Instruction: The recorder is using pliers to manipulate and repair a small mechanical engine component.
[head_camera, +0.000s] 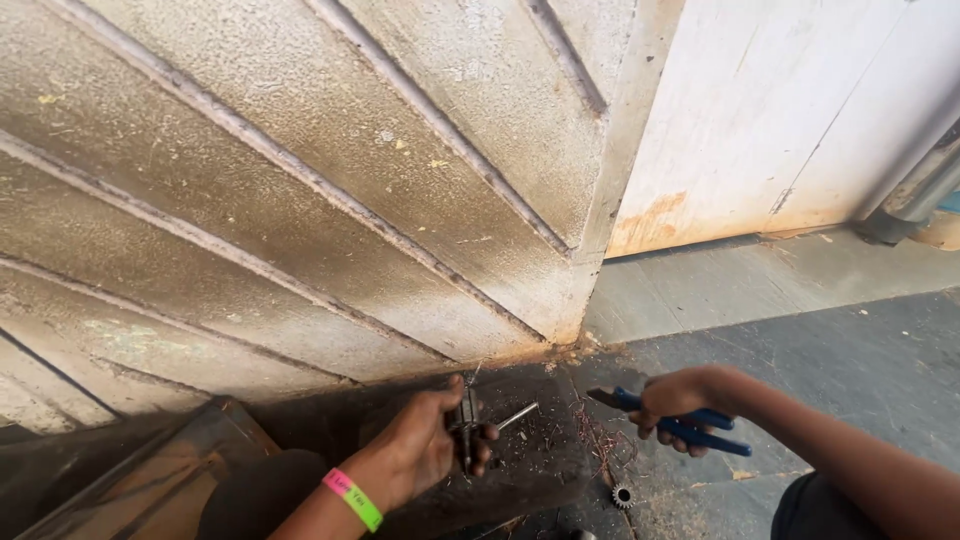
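Observation:
My left hand (425, 440) is low at the foot of a dusty ribbed metal door (300, 200). Its fingers are closed around a small dark metal part (466, 418) with a thin shiny rod (518, 416) sticking out to the right. A pink and green band sits on that wrist. To the right, my right hand (680, 400) grips blue-handled pliers (690, 422), jaws pointing left toward the metal part but apart from it.
A small toothed gear (624, 496) lies on the grey concrete floor among rusty wire scraps (600, 445). A pale wall (800, 110) with rust stains stands at the right, a grey pipe (915, 195) in its corner. A wooden board (160, 480) lies at the lower left.

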